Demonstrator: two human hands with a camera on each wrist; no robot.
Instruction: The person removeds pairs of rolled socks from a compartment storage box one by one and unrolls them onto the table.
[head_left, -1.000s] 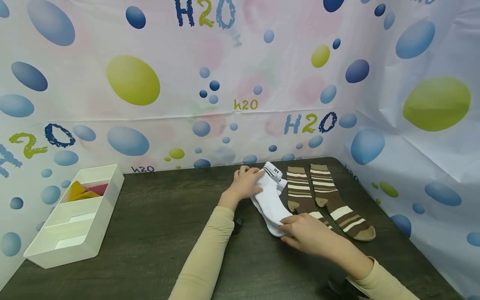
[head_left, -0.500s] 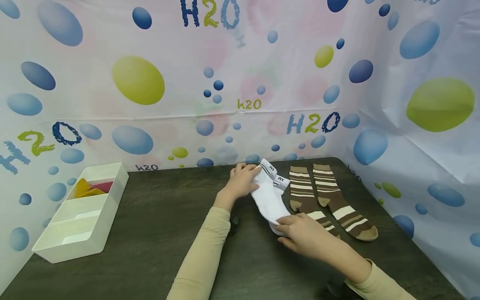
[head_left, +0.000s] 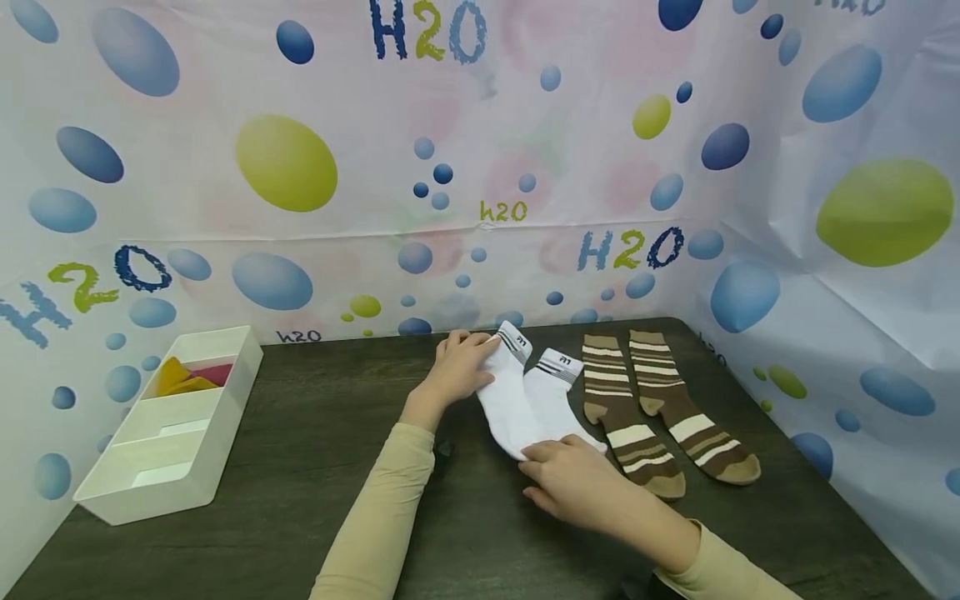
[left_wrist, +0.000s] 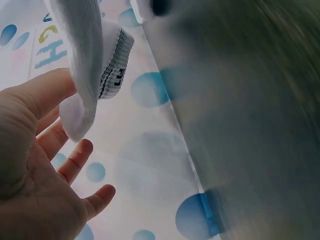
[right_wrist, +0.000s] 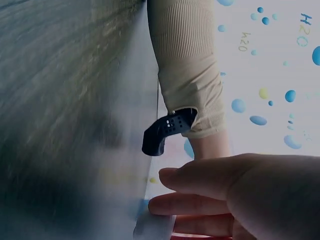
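In the head view, a white sock (head_left: 504, 400) with a black-striped cuff stretches between my two hands. My left hand (head_left: 453, 371) pinches it near the cuff; the left wrist view shows the thumb and index finger (left_wrist: 57, 90) on the fabric, the other fingers spread. At the toe end, my right hand (head_left: 566, 479) grips the sock, its fingers covering the tip. A second white sock (head_left: 551, 400) lies just to the right, partly overlapped by the first, its toe beside the right hand. Two brown striped socks (head_left: 618, 400) (head_left: 678, 400) lie flat further right.
At the left of the dark table (head_left: 322, 433) stands a white divided box (head_left: 202, 467). Its far compartment holds yellow and dark pink cloth (head_left: 180, 379). A patterned backdrop (head_left: 420, 108) rises behind the table and along its right side.
Both hands have moved left with one white sock, which has come apart from the other. The second white sock is now largely uncovered. The view has shifted slightly.
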